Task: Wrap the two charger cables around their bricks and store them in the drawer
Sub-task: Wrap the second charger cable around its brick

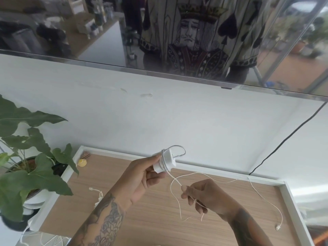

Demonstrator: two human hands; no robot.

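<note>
The right hand [204,196] is low and close, over the wooden bench [156,217]. Its fingers are curled, and they pinch the thin white cable [255,190]. The loose cable loops away to the right, and its small plug end [277,227] lies on the bench near the white rim. The left hand [142,180] is a bit higher and further back. Its fingers and thumb hold the white charger brick [166,162]. A few turns of cable go around the brick, which is up in the air, just above and left of the right hand. I can read no words on it. A second white cable [96,195] lies left of the left arm. A small yellow thing [82,162] sits in the far corner. A green plant [32,157] stands at the left. A dark screen [159,32] hangs on the wall behind.
</note>
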